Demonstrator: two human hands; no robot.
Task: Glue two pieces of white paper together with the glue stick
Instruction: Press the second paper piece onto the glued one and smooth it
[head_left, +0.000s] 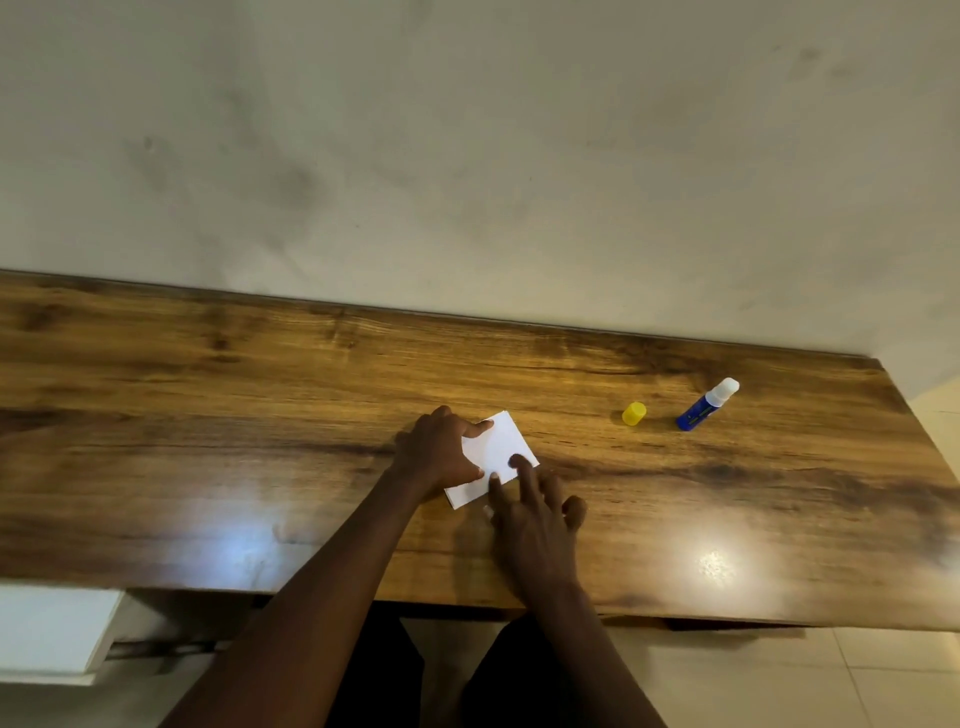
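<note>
near the middle of the wooden table (260, 415), the left hand (436, 454) lies flat on the left part of the white paper (496, 447), fingers spread, forefinger along the far edge and thumb near the front edge, pinning it down rather than pinching it. the right hand (535, 525) comes in from the near side with its forefinger and middle finger stretched out and their tips pressing on the paper's right and near portions; the other fingers are curled back off the sheet. neither hand holds anything; both only bear down

the paper looks like one small rectangle lying askew on the table, with a thin second edge showing along the front, so i judge that two pieces are stacked there, though i cannot tell for sure where one ends and the other begins

well apart to the right lies the glue stick (707, 404) on its side, blue body with its white tip bare, and its yellow cap (634, 413) sits separately, just to the left of it, nearer the paper

as i read it, the gluing is already done and the pieces joined; this is the pressing and smoothing. what seems left is to finish rubbing the sheets flat, lift the hands, and perhaps put the cap back on the stick
</note>
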